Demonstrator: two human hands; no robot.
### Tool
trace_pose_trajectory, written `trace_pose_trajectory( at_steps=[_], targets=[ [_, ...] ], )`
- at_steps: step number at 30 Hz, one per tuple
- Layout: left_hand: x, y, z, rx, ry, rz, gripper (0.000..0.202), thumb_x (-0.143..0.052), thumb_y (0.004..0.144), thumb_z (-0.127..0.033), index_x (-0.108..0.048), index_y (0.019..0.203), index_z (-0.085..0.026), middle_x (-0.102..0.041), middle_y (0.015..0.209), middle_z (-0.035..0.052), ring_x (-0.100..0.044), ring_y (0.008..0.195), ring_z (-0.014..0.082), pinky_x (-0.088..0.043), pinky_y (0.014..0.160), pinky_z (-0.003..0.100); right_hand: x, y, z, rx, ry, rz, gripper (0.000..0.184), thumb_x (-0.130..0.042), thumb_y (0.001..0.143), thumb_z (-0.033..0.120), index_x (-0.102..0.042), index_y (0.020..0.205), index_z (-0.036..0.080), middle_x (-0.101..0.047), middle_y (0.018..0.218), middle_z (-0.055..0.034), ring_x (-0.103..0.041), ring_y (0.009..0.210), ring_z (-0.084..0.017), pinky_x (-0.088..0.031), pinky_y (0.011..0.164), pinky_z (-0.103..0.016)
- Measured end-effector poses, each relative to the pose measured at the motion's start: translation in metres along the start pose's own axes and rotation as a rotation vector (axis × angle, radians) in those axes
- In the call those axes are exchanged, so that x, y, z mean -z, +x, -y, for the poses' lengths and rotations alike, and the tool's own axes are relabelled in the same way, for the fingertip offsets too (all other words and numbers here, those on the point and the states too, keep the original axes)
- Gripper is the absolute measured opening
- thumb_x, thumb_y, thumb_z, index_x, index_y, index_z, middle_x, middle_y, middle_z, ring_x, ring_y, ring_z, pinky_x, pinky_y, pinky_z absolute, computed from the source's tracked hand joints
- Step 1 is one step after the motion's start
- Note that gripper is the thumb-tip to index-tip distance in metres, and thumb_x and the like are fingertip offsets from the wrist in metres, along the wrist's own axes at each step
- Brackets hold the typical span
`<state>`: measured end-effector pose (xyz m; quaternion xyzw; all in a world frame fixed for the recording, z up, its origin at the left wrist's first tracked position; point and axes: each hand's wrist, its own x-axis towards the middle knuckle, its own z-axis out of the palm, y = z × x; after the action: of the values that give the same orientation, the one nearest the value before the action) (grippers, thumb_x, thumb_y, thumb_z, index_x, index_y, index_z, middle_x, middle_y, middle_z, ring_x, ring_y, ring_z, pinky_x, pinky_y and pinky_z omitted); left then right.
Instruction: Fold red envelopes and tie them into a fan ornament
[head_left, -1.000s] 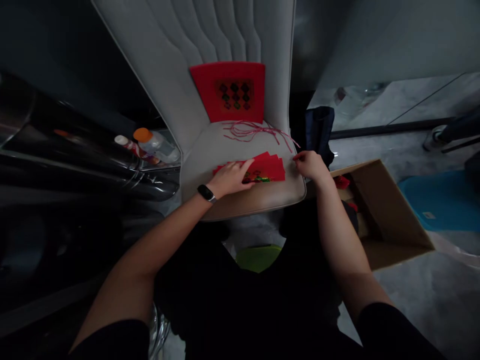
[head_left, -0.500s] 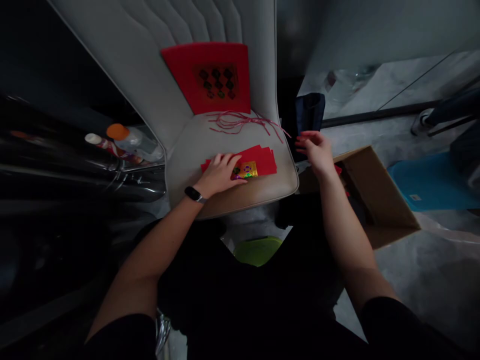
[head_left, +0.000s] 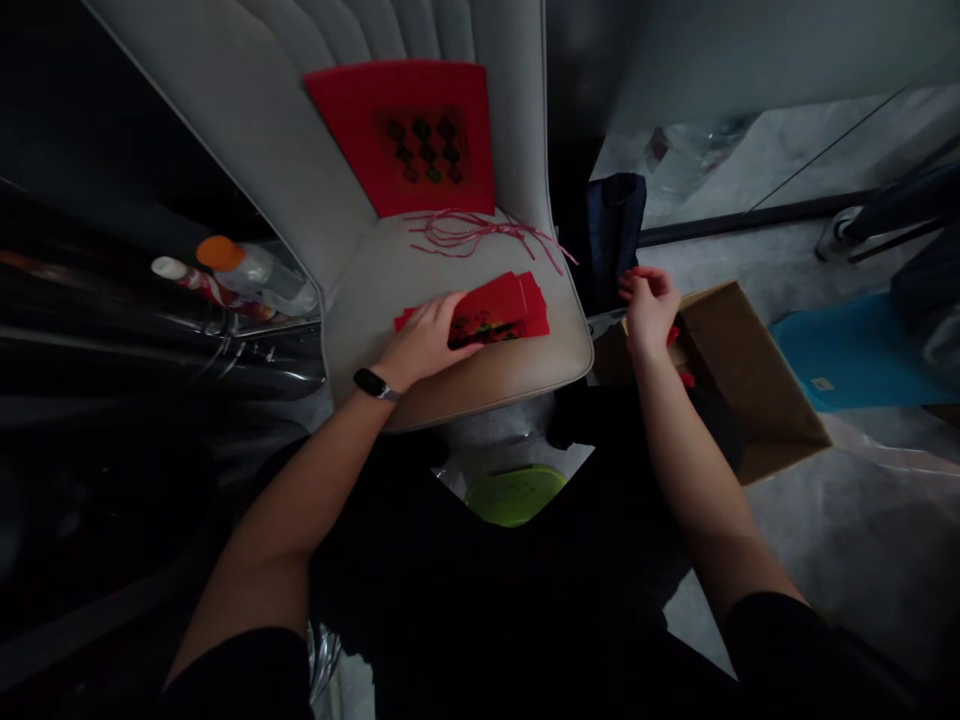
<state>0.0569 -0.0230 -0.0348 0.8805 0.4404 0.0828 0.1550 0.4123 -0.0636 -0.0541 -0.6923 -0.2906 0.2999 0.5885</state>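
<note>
On the pale chair seat [head_left: 360, 290] lies a loose, fanned pile of red envelopes [head_left: 536, 308]. My left hand [head_left: 429, 338] grips the left end of the top red envelope [head_left: 491, 300], thumb near its lower edge and fingers over the upper side. This envelope is tilted, and its printed pattern looks dark. To the right of the seat, my right hand [head_left: 651, 308] hangs in the air with loosely curled fingers and nothing visible in them. Behind the pile lies a tangle of pink-red strings [head_left: 480, 232]. A large red printed sheet or folder [head_left: 442, 85] leans on the backrest.
An open cardboard box [head_left: 757, 380] with red items inside stands on the floor at right, beside a blue flat item [head_left: 862, 350]. Bottles, one with an orange cap [head_left: 219, 253], stand left of the chair. A green object [head_left: 516, 495] lies below.
My left hand has tipped up the top envelope, so its shiny gold print no longer catches the light. My right hand has moved slightly right, towards the box. The view has shifted a little.
</note>
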Motion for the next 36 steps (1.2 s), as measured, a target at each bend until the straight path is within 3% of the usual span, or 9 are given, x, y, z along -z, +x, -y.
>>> trace_pose_trajectory(
  at_steps=[4,8,10,13,15,20,23,26,36],
  targets=[
    [-0.001,-0.001,0.0,-0.029,0.088,0.043,0.083,-0.063,0.093,-0.065,-0.038,0.158,-0.021,-0.047,0.161,0.019,-0.043,0.148,0.0382,-0.034,0.121,0.056,-0.018,-0.007,0.002,-0.072,0.113,0.267,0.023,-0.057,0.093,0.038,-0.056,0.112,0.025,-0.074,0.119,-0.0107,-0.074,0.109,-0.023,-0.059,0.098,-0.041],
    [0.002,0.001,0.002,-0.044,0.086,0.053,0.085,-0.062,0.093,-0.066,-0.036,0.16,-0.02,-0.049,0.159,0.0185,-0.045,0.144,0.0379,-0.036,0.118,0.055,-0.049,-0.024,0.003,-0.154,0.159,0.554,0.046,-0.058,0.092,0.062,-0.058,0.121,0.027,-0.073,0.128,-0.0099,-0.071,0.12,-0.025,-0.059,0.099,-0.045],
    [0.005,0.002,0.003,-0.042,0.077,0.061,0.084,-0.063,0.093,-0.064,-0.036,0.16,-0.022,-0.051,0.159,0.0171,-0.046,0.144,0.0374,-0.036,0.118,0.054,-0.057,-0.02,0.006,-0.109,0.048,0.484,0.05,-0.051,0.096,0.063,-0.059,0.128,0.025,-0.07,0.134,-0.0114,-0.068,0.126,-0.026,-0.058,0.101,-0.044],
    [0.008,0.002,0.005,-0.027,0.053,0.077,0.083,-0.066,0.091,-0.061,-0.036,0.16,-0.025,-0.053,0.158,0.015,-0.047,0.144,0.0362,-0.035,0.119,0.053,-0.056,-0.004,0.013,0.087,-0.149,0.137,0.053,-0.042,0.101,0.058,-0.057,0.138,0.024,-0.062,0.143,-0.0128,-0.057,0.139,-0.027,-0.055,0.105,-0.042],
    [0.01,0.001,0.006,-0.024,0.031,0.089,0.084,-0.067,0.09,-0.06,-0.036,0.16,-0.025,-0.052,0.158,0.0144,-0.046,0.145,0.0356,-0.035,0.12,0.052,-0.053,0.001,0.016,0.141,-0.194,0.061,0.052,-0.04,0.102,0.058,-0.057,0.137,0.024,-0.063,0.14,-0.0122,-0.058,0.138,-0.027,-0.056,0.103,-0.041],
    [0.019,-0.004,0.02,-0.025,-0.077,0.077,0.098,-0.072,0.085,-0.065,-0.03,0.163,-0.023,-0.045,0.163,0.0152,-0.043,0.148,0.0334,-0.035,0.122,0.048,-0.055,-0.022,0.015,0.046,-0.219,0.43,0.037,-0.064,0.09,0.052,-0.067,0.111,0.021,-0.074,0.109,-0.0091,-0.072,0.099,-0.023,-0.059,0.089,-0.039],
    [0.026,-0.002,0.033,0.019,-0.039,0.106,0.099,-0.076,0.078,-0.071,-0.041,0.157,-0.023,-0.052,0.155,0.0142,-0.049,0.14,0.0355,-0.039,0.118,0.048,-0.06,-0.037,0.016,0.017,-0.231,0.428,0.031,-0.072,0.082,0.04,-0.068,0.105,0.019,-0.074,0.099,-0.0068,-0.068,0.088,-0.02,-0.057,0.083,-0.035],
    [0.031,0.007,0.038,0.036,0.054,0.163,0.097,-0.079,0.07,-0.076,-0.053,0.149,-0.025,-0.057,0.145,0.0135,-0.051,0.133,0.0389,-0.039,0.115,0.05,-0.064,-0.041,0.022,-0.174,-0.114,0.489,0.029,-0.073,0.08,0.034,-0.066,0.104,0.019,-0.071,0.091,-0.0037,-0.066,0.077,-0.017,-0.054,0.068,-0.029],
    [0.044,0.032,0.022,0.181,0.072,0.356,0.106,-0.076,0.058,-0.085,-0.058,0.139,-0.02,-0.059,0.139,0.0179,-0.051,0.133,0.0424,-0.04,0.11,0.049,-0.082,-0.047,0.03,-0.331,-0.031,0.593,0.032,-0.079,0.076,0.034,-0.063,0.102,0.023,-0.068,0.083,-0.0004,-0.062,0.065,-0.014,-0.052,0.054,-0.025]
  ],
)
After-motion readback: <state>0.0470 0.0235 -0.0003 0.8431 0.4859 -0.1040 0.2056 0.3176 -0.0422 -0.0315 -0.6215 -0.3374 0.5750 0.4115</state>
